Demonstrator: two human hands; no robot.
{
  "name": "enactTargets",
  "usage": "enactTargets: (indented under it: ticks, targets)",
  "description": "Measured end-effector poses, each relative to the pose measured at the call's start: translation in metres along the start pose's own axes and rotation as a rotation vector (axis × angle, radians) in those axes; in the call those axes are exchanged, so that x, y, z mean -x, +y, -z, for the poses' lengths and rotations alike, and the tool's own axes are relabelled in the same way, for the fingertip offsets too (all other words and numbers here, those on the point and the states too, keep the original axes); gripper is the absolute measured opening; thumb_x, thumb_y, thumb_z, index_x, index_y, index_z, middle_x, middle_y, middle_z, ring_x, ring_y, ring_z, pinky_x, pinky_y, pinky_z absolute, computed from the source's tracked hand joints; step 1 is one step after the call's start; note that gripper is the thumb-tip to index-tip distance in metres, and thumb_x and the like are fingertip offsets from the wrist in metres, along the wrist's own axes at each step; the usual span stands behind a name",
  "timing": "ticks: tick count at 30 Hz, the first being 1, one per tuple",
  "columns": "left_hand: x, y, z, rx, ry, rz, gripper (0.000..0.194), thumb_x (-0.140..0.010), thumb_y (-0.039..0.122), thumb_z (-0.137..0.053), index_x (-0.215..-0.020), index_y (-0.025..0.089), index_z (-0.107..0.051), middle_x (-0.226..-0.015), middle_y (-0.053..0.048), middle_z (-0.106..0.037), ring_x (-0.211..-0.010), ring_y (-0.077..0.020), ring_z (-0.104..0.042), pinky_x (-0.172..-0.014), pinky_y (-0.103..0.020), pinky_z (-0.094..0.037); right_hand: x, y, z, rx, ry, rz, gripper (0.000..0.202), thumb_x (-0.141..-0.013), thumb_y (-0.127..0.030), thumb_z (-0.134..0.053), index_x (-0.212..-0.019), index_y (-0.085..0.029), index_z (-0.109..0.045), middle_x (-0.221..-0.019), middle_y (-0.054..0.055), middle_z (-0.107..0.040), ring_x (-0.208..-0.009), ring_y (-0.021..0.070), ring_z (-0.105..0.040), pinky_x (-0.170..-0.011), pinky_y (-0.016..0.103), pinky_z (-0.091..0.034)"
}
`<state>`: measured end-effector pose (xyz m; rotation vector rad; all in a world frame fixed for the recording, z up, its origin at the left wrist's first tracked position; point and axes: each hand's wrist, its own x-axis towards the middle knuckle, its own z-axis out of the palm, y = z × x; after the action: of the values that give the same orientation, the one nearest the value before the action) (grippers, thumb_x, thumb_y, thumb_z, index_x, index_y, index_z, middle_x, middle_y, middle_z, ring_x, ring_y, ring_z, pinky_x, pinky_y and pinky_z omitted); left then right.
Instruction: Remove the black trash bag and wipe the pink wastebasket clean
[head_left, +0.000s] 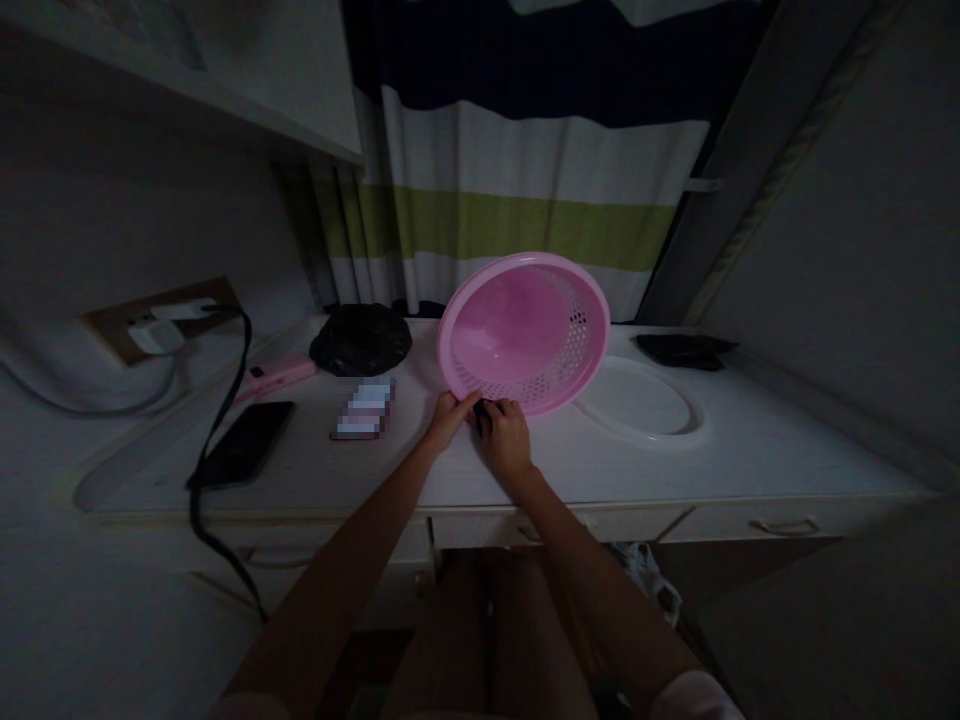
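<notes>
A pink plastic basket (510,320) with perforated sides lies tilted on the white desk, its round mouth turned toward me. My left hand (448,418) is closed on the lower rim of the basket, thumb along the edge. Close beside it, my right hand (505,440) has its fingers curled at the same rim, around a small dark thing (484,409). What this dark thing is cannot be made out, since the fingers cover most of it. To the right of the basket, a white ring-shaped piece (694,430) lies flat on the desk.
On the left are a black plastic bag (360,340), a phone with a lit, blurred screen (365,410), a dark phone (251,440) and a pink device (281,373). A black cable (199,510) hangs over the desk edge. A flat black item (686,350) lies back right.
</notes>
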<state>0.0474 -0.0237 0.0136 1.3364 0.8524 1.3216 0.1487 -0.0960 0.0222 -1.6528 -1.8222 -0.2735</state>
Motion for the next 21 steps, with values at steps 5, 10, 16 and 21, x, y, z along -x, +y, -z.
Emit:
enactTargets:
  ticks: [5,10,16,21]
  targets:
    - [0.001,0.001,0.000,0.012,0.022,-0.012,0.034,-0.062,0.037,-0.067,-0.080,0.009,-0.064,-0.070,-0.004,-0.065,-0.062,-0.0124,-0.057,-0.050,-0.019,-0.044,-0.001,-0.002,-0.003,-0.078,0.028,0.049,0.030,-0.083,-0.019,-0.046,-0.109,-0.013,-0.059,-0.097,0.009,-0.058,-0.088,0.0209,-0.044,-0.082,0.031,-0.037]
    - [0.002,0.002,0.000,0.005,0.040,0.035,0.038,-0.059,0.042,-0.068,-0.076,0.008,-0.064,-0.063,-0.004,-0.063,-0.047,-0.0119,-0.053,-0.041,-0.022,-0.044,0.006,0.018,0.004,-0.010,-0.036,0.186,0.030,-0.084,-0.019,-0.044,-0.109,-0.013,-0.059,-0.096,0.009,-0.059,-0.089,0.0210,-0.045,-0.082,0.031,-0.039]
    - [0.001,-0.002,0.000,-0.002,-0.007,0.016,0.039,-0.061,0.046,-0.066,-0.071,0.008,-0.063,-0.059,-0.005,-0.062,-0.043,-0.0105,-0.051,-0.038,-0.022,-0.042,0.012,0.037,0.013,0.116,-0.068,0.177,0.029,-0.082,-0.016,-0.046,-0.108,-0.014,-0.060,-0.094,0.009,-0.060,-0.090,0.0223,-0.045,-0.081,0.032,-0.040]
    - [0.000,-0.003,-0.001,-0.013,-0.006,0.052,0.040,-0.059,0.047,-0.067,-0.070,0.009,-0.063,-0.056,-0.003,-0.061,-0.041,-0.0102,-0.050,-0.039,-0.022,-0.042,0.008,0.029,0.010,0.042,-0.043,0.139,0.028,-0.083,-0.017,-0.045,-0.106,-0.014,-0.061,-0.092,0.010,-0.059,-0.087,0.0215,-0.045,-0.080,0.032,-0.040]
